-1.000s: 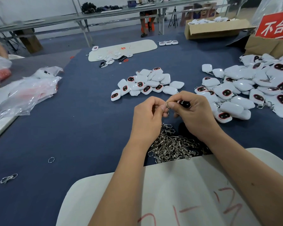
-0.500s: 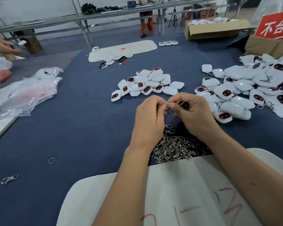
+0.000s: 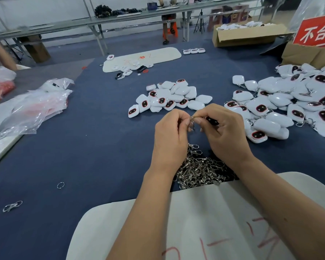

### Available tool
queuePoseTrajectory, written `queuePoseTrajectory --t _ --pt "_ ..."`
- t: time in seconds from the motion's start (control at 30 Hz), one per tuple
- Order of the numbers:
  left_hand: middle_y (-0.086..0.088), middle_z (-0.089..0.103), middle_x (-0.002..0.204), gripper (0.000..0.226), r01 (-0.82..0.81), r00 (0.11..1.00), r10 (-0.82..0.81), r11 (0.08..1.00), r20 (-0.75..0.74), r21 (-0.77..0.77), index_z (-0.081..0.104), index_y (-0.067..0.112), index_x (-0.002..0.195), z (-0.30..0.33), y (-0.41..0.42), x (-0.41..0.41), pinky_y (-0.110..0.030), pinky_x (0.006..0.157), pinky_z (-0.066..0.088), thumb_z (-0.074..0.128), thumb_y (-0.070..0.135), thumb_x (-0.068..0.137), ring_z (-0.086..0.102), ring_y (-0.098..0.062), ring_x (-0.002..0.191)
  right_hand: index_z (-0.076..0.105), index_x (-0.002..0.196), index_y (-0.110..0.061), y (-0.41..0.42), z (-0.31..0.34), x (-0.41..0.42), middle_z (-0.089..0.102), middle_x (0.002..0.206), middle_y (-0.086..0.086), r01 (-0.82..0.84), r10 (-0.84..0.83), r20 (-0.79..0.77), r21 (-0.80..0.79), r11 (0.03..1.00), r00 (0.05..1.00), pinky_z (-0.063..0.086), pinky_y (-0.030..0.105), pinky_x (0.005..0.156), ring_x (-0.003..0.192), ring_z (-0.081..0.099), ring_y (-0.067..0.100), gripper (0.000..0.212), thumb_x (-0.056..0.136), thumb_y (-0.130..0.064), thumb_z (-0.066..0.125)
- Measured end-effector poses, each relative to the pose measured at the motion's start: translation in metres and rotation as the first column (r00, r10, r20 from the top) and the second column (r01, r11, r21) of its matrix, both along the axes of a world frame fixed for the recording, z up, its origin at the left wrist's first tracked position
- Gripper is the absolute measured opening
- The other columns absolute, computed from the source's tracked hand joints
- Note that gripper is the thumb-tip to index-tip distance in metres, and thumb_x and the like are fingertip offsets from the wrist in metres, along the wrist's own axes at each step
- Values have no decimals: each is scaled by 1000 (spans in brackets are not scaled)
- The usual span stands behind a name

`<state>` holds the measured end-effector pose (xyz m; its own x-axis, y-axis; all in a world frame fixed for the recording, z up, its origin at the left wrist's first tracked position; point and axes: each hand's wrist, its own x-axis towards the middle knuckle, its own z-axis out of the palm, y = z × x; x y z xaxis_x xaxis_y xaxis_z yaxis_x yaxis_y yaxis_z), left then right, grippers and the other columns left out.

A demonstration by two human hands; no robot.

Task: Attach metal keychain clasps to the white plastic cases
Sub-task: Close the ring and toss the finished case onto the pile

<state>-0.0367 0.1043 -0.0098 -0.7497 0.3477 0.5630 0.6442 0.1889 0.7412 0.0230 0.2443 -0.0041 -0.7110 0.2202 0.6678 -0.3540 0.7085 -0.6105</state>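
Both hands meet above the blue cloth table (image 3: 86,147), just beyond a heap of loose metal clasps (image 3: 199,169). The left hand (image 3: 170,136) has its fingers curled and pinches a single keychain clasp (image 3: 192,123) that hangs between the two hands. The right hand (image 3: 223,132) is curled around a white plastic case (image 3: 211,121); only the case's dark, red-rimmed face shows between thumb and fingers, the rest being hidden by the hand. The fingertips of both hands touch at the clasp, and how far the clasp has joined the case cannot be told.

The heap of clasps lies directly under the wrists, partly covered by them, and its near edge touches a white board (image 3: 204,222) with red marks on which the forearms rest. Beyond the hands sits a small pile of white cases (image 3: 169,99). To the right, close beside the right hand, spreads a much larger pile of cases with clasps (image 3: 281,104), metal rings showing among them.

On the left of the table lie crumpled clear plastic bags (image 3: 32,107), a loose split ring (image 3: 60,185) and a stray clasp (image 3: 12,206), all well apart from the hands. Farther back are a long white tray (image 3: 158,57) with a few parts on it, a cardboard box (image 3: 248,34) and a red sign (image 3: 317,32) with white characters. Another person's arm (image 3: 0,51) shows at the far left edge
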Motion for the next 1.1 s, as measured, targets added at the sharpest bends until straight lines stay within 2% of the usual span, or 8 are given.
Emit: queuePoseTrajectory --t 0.13,0.27,0.33,0.43,0.63,0.8,1.0,1.1 --pt "4 64 80 17 -20 999 19 999 -34 -25 60 10 86 0 0 -1 -32 69 49 55 0 98 61 -17 79 74 92 -12 -2 -3 -3 70 84 -6 -23 26 34 -89 996 999 52 32 71 73 62 13 12 97 -4 68" --pt "5 65 83 17 -32 999 31 997 -13 -65 61 12 87 -2 -1 -1 -34 74 51 54 1 98 62 -16 82 61 120 -17 2 -9 -10 69 93 -9 40 -4 141 -255 966 990 55 31 77 74 67 9 23 100 -6 60" --pt "7 64 83 17 -23 1000 24 993 3 -113 61 13 87 -3 -1 -1 -37 75 52 54 2 97 62 -15 82 49 130 -14 5 -11 -12 69 97 -3 51 15 164 -396 917 986 57 33 78 76 71 13 34 101 1 54" --pt "9 64 82 18 10 1000 -5 984 31 -175 60 16 85 -3 0 0 -39 72 52 54 4 97 61 -12 80 48 125 -3 6 -9 -12 70 102 10 31 37 118 -525 851 992 62 31 75 87 76 19 25 102 5 52" --pt "8 63 82 18 29 999 -23 976 31 -214 59 16 85 -2 0 1 -36 71 50 54 4 97 58 -13 80 72 107 -17 8 -9 -13 72 99 -1 102 -41 155 -408 907 987 53 21 82 88 68 7 13 96 -9 71" --pt "8 60 81 18 44 999 -40 970 21 -239 58 15 85 -1 0 1 -30 69 45 54 2 97 54 -12 77 70 111 -18 6 -8 -12 64 78 -14 127 -60 181 -387 913 982 42 12 69 66 53 -2 14 98 -21 71" --pt "7 60 82 17 44 999 -38 967 28 -252 57 15 85 -2 2 2 -32 68 45 53 3 97 52 -12 76 68 102 -15 3 -4 -10 71 85 2 146 -66 215 -384 912 974 53 34 73 74 63 20 10 95 -20 73" --pt "7 60 83 17 30 999 -24 965 29 -259 57 16 86 -3 2 2 -33 68 46 52 5 97 53 -12 77 69 99 -14 4 -4 -9 72 84 2 168 -96 204 -370 914 974 53 34 74 72 63 15 10 93 -19 75"
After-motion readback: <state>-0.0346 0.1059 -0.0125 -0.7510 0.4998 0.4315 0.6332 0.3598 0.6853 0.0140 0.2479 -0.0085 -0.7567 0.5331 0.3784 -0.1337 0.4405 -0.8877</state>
